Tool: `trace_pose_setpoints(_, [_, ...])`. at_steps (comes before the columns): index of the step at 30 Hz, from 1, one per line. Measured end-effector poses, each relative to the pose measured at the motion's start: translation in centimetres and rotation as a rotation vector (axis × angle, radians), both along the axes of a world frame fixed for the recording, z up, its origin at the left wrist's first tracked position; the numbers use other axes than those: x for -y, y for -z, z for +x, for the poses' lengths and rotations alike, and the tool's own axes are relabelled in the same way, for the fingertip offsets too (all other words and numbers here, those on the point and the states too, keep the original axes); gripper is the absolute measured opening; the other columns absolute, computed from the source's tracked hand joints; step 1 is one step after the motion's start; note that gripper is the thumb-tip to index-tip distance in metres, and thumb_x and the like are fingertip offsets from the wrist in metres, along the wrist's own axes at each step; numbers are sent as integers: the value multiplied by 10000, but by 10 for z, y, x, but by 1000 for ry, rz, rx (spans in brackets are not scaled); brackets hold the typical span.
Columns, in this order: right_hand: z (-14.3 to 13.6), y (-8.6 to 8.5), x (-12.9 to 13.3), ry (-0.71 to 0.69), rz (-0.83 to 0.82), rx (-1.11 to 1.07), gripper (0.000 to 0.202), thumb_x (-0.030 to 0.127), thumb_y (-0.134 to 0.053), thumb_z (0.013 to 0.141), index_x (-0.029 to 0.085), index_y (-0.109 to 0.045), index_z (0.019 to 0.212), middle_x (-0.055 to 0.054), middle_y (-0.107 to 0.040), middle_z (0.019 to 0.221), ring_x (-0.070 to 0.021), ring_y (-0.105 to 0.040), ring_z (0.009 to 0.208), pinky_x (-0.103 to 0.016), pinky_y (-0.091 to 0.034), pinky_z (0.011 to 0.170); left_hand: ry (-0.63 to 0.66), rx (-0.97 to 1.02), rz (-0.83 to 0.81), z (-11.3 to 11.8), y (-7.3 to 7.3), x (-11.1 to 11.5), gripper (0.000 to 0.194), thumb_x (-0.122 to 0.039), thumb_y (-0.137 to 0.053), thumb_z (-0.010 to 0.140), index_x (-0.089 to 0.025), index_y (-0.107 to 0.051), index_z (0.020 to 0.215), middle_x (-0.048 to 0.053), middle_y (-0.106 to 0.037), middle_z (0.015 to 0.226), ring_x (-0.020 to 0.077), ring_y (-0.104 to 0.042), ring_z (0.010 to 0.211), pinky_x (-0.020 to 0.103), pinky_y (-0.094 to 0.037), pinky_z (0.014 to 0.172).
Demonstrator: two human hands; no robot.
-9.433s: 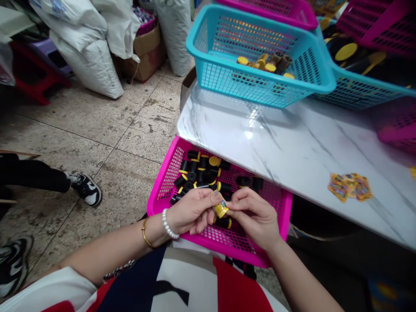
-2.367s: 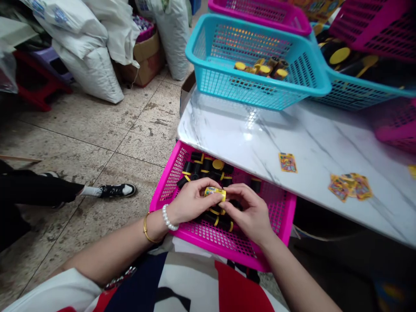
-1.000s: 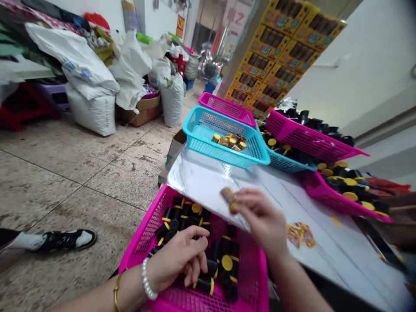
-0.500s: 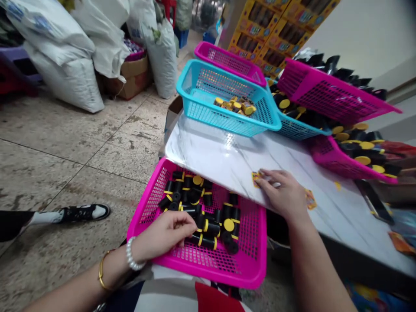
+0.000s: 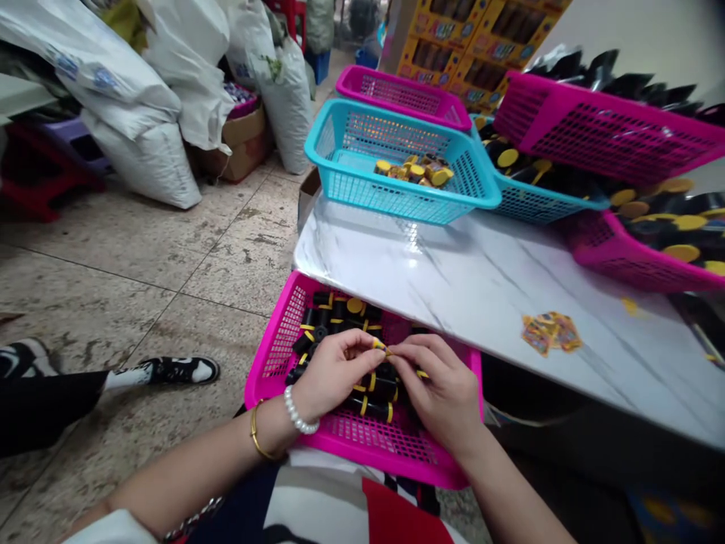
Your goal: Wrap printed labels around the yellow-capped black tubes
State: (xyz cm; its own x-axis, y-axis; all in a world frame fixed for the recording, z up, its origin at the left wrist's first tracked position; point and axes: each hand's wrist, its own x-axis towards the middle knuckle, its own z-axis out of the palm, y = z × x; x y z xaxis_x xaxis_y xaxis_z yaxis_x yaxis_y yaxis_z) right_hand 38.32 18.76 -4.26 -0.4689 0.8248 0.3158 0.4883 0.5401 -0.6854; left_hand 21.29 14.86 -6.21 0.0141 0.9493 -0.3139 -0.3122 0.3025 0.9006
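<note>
Over a pink basket (image 5: 396,457) on my lap, my left hand (image 5: 340,370) and my right hand (image 5: 439,378) meet at the fingertips. Both are closed in a pinch on a small yellow printed label (image 5: 378,344), mostly covered by the fingers. Black cylinders with yellow rims (image 5: 382,387) lie jumbled in the basket beneath, partly hidden by my hands. A little pile of yellow printed labels (image 5: 548,332) rests on the marble-patterned table (image 5: 430,264), to the right of my right hand.
A blue basket (image 5: 396,200) with several yellow-wrapped pieces (image 5: 416,172) stands at the table's back. Pink baskets (image 5: 612,128) of black parts are stacked at right. White sacks (image 5: 141,151) stand on the floor at left, near another person's shoe (image 5: 184,370).
My right hand has come left from the table to the basket, bringing a yellow label. My left hand has risen to meet it and now pinches there too. The view has shifted slightly.
</note>
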Motion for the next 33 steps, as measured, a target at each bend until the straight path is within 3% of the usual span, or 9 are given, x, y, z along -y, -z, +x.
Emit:
trace_pose_setpoints(2, [-5,7,4,56,-229,-113,308,269,-669,834,239,-618,1136,-58,-644,965,-182,-640,803,-323,-546,713,-24,-20,-45,-4,3,2,229,-350,-694,761,-133,-632,804,-39,-531,620,72,-416,521,199,-314,490])
trace_pose_setpoints(4, [-10,11,5,69,-547,-206,377,367,-660,838,200,-573,1164,-64,-650,938,-161,-633,710,-291,-544,611,-36,-37,-82,-9,5,5,220,-347,-695,755,-136,-638,768,-44,-517,582,75,-412,504,201,-302,479])
trace_pose_setpoints(6, [-16,14,5,14,-837,-221,323,454,-607,860,160,-610,994,-42,-650,772,-133,-596,577,-250,-502,502,-33,-15,-80,-11,6,9,210,-336,-704,748,-136,-648,778,-32,-548,608,81,-446,526,201,-332,498])
trace_pose_setpoints(8, [-22,15,8,2,-956,-206,339,490,-576,872,155,-609,835,6,-584,593,-107,-530,475,-217,-442,437,-62,1,-60,-12,7,14,221,-323,-717,743,-141,-652,850,-20,-584,664,86,-484,565,200,-374,531])
trace_pose_setpoints(12, [-30,15,14,105,-784,-220,331,472,-562,886,177,-607,743,44,-478,502,-90,-441,430,-200,-365,399,-194,-86,-63,-14,5,24,228,-374,-676,794,-160,-640,863,-35,-542,600,80,-453,510,191,-362,489])
trace_pose_setpoints(18, [-32,16,20,69,-642,-205,258,419,-544,901,195,-655,837,4,-544,574,-134,-498,483,-239,-409,429,-211,-187,-37,-18,3,32,243,-385,-662,807,-151,-700,857,-6,-575,616,84,-456,501,191,-360,456])
trace_pose_setpoints(29, [-23,30,24,20,-409,-14,283,346,-515,925,197,-599,700,8,-512,580,-127,-459,514,-241,-365,470,-221,-60,-87,-17,3,30,246,-365,-726,742,-134,-708,827,-26,-525,566,51,-371,460,176,-277,411])
trace_pose_setpoints(33, [-25,31,24,16,-364,8,307,345,-508,926,206,-571,660,9,-494,568,-136,-457,520,-250,-354,485,-129,69,-207,-19,8,27,316,-407,-764,691,-133,-713,841,-40,-509,549,42,-352,438,175,-245,401])
